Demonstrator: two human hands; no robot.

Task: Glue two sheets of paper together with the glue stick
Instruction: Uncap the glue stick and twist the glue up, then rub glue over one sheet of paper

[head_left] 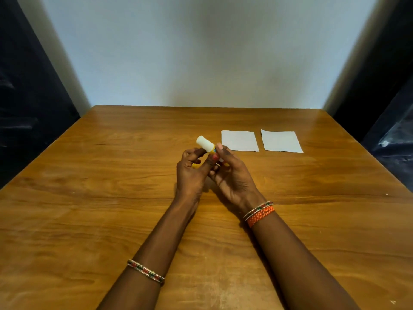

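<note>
1. Glue stick point(206, 146): held above the middle of the table point(89, 198), between both hands, tilted with its white end up and to the left. Yellow body mostly hidden by the fingers.
2. Bracelet point(145, 271): beaded band on the left forearm, nearest the camera.
3. Bangles point(259, 212): orange and beaded bands stacked on the right wrist.
4. Left hand point(192, 171): fingers curled against the glue stick just below the white end; thumb raised alongside the body.
5. Right hand point(232, 173): fingers and thumb wrapped round the lower part of the glue stick, gripping it.
6. Left sheet point(240, 140): white paper lying flat on the table, just beyond the right hand.
7. Right sheet point(281, 141): second white paper, flat, just beside the first with a narrow gap between them.
8. Wall point(205, 52): pale surface behind the far table edge.
</note>
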